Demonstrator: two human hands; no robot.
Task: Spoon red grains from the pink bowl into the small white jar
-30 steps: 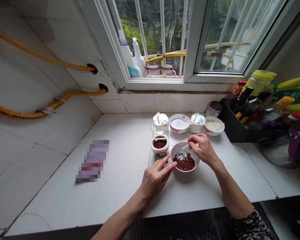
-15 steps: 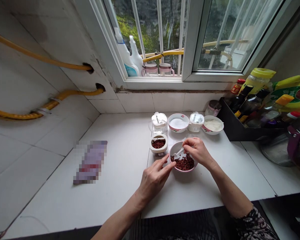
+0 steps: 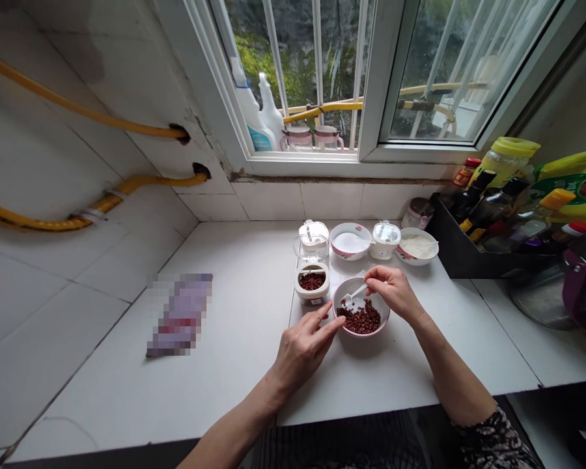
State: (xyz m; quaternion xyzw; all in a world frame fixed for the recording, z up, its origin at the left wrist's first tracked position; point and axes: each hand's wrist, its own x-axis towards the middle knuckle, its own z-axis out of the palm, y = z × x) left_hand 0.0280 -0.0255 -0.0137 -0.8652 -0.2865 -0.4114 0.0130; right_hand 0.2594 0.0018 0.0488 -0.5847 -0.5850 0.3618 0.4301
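A pink-rimmed bowl (image 3: 361, 333) holds many small dark red-brown pieces (image 3: 361, 319). My right hand (image 3: 393, 292) pinches the handle of a small white spoon (image 3: 352, 296), whose head is inside the bowl near its left side. The left rim of that bowl is touched by my left hand (image 3: 303, 348), its thumb and forefinger spread apart and holding nothing. Just behind my left fingers stands an open jar (image 3: 312, 283) with similar dark pieces in it. Its clear lid (image 3: 311, 246) is raised, partly overlapping a white-lidded jar.
Behind are a bowl of white grains (image 3: 350, 241), a white-lidded jar (image 3: 385, 240) and a bowl of pale powder (image 3: 417, 246). A black box of bottles (image 3: 483, 260) and a pot (image 3: 542, 293) stand right. A blurred purple packet (image 3: 183, 316) lies left.
My right hand has moved slightly to the right with the spoon, whose head has shifted right in the bowl. The whole view has shifted a little.
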